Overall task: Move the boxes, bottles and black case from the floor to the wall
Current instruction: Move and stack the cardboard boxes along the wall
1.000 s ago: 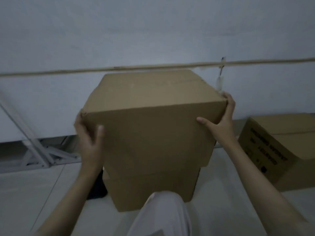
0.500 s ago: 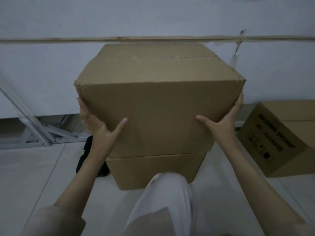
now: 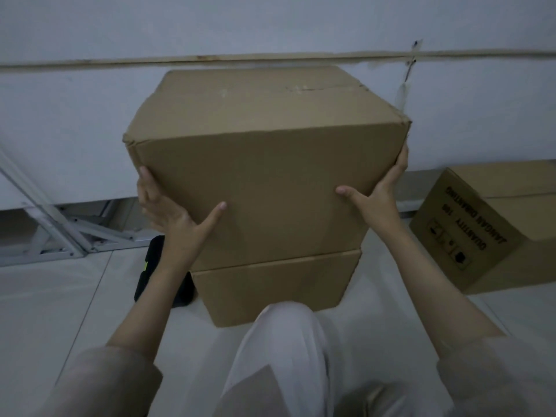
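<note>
A large plain cardboard box (image 3: 264,164) sits on top of a second cardboard box (image 3: 273,287) that stands on the floor close to the white wall. My left hand (image 3: 174,215) grips its lower left corner, thumb on the front face. At the lower right corner my right hand (image 3: 377,197) holds it the same way. A black case (image 3: 150,266) lies on the floor left of the lower box, partly hidden by my left forearm. A third box (image 3: 493,227) with black print stands at the right by the wall.
A white metal frame (image 3: 60,233) with slanted struts stands at the left against the wall. A wooden strip (image 3: 90,63) runs along the wall. My knee in light trousers (image 3: 285,341) is just in front of the stack. Pale floor tiles lie to either side.
The top box has come down onto the lower box. Both hands have slid from its upper sides down to its lower corners.
</note>
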A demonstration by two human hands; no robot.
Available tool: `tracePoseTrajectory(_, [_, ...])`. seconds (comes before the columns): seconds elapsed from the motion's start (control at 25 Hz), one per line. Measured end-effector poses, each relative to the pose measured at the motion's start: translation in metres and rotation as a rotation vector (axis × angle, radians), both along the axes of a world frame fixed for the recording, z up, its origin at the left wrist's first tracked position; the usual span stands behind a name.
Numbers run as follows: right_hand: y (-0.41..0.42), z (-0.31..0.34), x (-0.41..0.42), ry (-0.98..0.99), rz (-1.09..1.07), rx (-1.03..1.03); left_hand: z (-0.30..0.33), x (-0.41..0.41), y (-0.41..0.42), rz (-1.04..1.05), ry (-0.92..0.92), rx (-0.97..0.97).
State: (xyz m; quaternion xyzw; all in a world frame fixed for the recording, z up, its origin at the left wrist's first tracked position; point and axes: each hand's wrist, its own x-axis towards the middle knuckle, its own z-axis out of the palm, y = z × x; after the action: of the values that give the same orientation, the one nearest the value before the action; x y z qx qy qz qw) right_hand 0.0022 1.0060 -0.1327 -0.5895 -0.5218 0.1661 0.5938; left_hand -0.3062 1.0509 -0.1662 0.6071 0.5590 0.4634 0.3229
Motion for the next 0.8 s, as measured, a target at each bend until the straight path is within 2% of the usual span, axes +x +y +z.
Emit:
tracePoseTrajectory(0.08, [0.000, 0.002, -0.001, 0.007, 0.014, -0.029, 0.005, 0.002, -0.004, -0.013, -0.028, -0.019])
tracePoseTrajectory(0.12, [-0.001, 0.002, -0.002, 0.003, 0.024, -0.045, 0.001, 0.003, -0.006, 0.043, -0.020, -0.007])
tracePoseTrajectory(0.2, [-0.008, 0.003, 0.002, -0.044, 0.041, -0.071, -0.016, 0.006, -0.001, 0.196, 0.063, -0.067])
tracePoseTrajectory(0.28, [-0.026, -0.003, 0.017, -0.090, 0.037, -0.110, -0.022, 0.040, -0.016, 0.237, 0.156, -0.026])
tracePoseTrajectory(0.4, [-0.073, -0.015, 0.054, -0.070, -0.025, -0.215, 0.017, 0.129, -0.073, -0.076, 0.232, 0.327])
tracePoseTrajectory(0.44, [-0.092, -0.021, 0.069, -0.059, -0.055, -0.254, 0.021, 0.154, -0.086, -0.230, 0.246, 0.370])
tracePoseTrajectory(0.6, [-0.159, -0.047, 0.144, -0.063, -0.288, -0.343, 0.015, 0.234, -0.096, -0.603, 0.291, 0.282])
tracePoseTrajectory(0.68, [-0.167, -0.061, 0.178, -0.064, -0.388, -0.367, 0.002, 0.273, -0.086, -0.697, 0.324, 0.238])
tracePoseTrajectory(0.8, [-0.145, -0.075, 0.216, -0.064, -0.424, -0.398, -0.009, 0.341, -0.059, -0.782, 0.316, 0.127])
